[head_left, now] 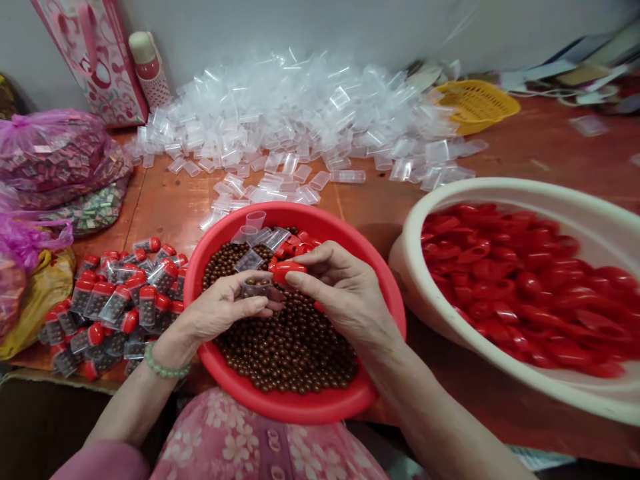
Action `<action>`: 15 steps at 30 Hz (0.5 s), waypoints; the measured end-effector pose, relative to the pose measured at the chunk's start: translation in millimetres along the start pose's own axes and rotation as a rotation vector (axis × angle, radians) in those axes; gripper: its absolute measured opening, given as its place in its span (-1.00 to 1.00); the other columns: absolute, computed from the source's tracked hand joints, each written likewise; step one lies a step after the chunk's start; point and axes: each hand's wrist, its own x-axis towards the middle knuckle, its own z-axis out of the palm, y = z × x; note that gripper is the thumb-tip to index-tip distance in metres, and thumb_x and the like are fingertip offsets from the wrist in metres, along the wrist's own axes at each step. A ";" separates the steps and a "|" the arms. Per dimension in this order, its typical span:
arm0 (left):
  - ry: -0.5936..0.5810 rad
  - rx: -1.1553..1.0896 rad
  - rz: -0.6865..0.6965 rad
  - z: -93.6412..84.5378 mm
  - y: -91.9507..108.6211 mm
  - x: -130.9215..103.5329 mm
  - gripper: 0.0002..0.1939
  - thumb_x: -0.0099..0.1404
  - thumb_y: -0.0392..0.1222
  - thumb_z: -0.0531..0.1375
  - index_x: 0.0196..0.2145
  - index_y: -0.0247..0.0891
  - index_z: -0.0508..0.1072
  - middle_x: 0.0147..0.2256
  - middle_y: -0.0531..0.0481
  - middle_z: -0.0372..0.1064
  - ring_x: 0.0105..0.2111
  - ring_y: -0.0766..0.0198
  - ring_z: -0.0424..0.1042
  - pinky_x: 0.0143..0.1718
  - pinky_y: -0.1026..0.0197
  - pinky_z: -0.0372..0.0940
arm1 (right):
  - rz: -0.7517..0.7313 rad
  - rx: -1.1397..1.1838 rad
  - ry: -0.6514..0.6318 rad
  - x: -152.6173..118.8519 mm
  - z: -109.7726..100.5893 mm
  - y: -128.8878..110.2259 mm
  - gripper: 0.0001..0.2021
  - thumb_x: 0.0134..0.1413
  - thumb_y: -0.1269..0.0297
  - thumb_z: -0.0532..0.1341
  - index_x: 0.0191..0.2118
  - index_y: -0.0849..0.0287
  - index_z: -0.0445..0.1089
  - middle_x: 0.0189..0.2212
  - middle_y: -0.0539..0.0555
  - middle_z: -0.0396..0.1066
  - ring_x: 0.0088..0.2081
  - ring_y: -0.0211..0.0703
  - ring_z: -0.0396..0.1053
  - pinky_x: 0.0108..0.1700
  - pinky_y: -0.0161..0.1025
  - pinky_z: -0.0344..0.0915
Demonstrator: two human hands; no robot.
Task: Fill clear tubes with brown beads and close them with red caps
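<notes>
Over the red bowl [320, 400], a bead-filled clear vial [256, 287] is pinched by the left hand [225, 312] while a red cap [289, 269], at its 2 o'clock, is pinched by the right hand [345, 293]; if tilted, beads could be spilled.

both forearms come in from the bottom edge and angle toward each other, meeting near the middle. the left hand [225, 310] lies palm down, wrist bent slightly, its fingers curled inward with thumb and fingertips pinched together. the right hand [337, 287] arches above it, knuckles up, thumb and forefinger closed in a fine pinch. the fingertips of both hands nearly touch.
</notes>
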 end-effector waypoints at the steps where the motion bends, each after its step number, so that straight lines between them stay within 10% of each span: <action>1: 0.007 -0.021 -0.009 1.0 0.1 0.0 -0.55 0.15 -0.18 0.36 -0.01 -0.27 0.43 -0.15 -0.12 0.49 -0.13 0.21 0.50 -0.04 0.17 0.33 | 0.009 0.010 0.009 0.1 -1.0 2.0 -0.81 -0.13 0.24 0.44 -0.40 0.08 0.43 -0.47 -0.08 0.52 -0.44 -0.31 0.47 -0.33 -0.35 0.45; 15: -0.184 0.038 0.041 7.5 12.5 -13.1 -0.70 0.20 -0.15 0.32 -0.11 -0.28 0.51 -0.21 -0.14 0.54 -0.18 0.22 0.53 -0.12 0.23 0.39 | -0.090 -0.081 0.040 1.9 9.3 -4.3 -0.84 0.01 0.24 0.36 -0.22 -0.02 0.53 -0.28 -0.04 0.57 -0.26 -0.21 0.51 -0.13 -0.22 0.48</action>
